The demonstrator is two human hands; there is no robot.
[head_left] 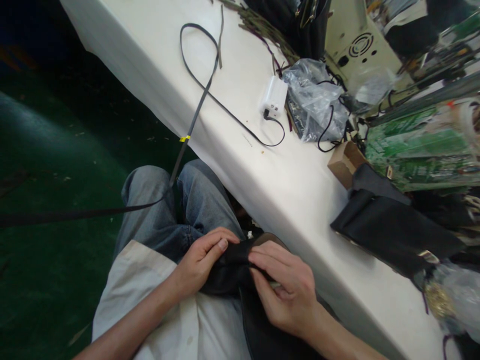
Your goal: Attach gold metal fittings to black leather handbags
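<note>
Black leathery item (225,277) sits over the lap (204,200), just beside the near edge of the white table (300,187), with both hands clamped on it: the left hand (202,257) by thumb and fingers, the right hand (287,285) pinching close by. Bare tabletop lies between that edge and the clear plastic bag (315,100). Below, the item runs out of view (the right fingertips' exact grip is hard to make out).

A white-topped table (300,175) is crossed by a looped flat black cable (206,92), plugged into a white device (275,95). Thin strips (266,30), a clear plastic bag (318,100), a cardboard box (342,164) and a black leather-like item (393,230) (fitted with a metallic piece (428,256)) are also borne.
</note>
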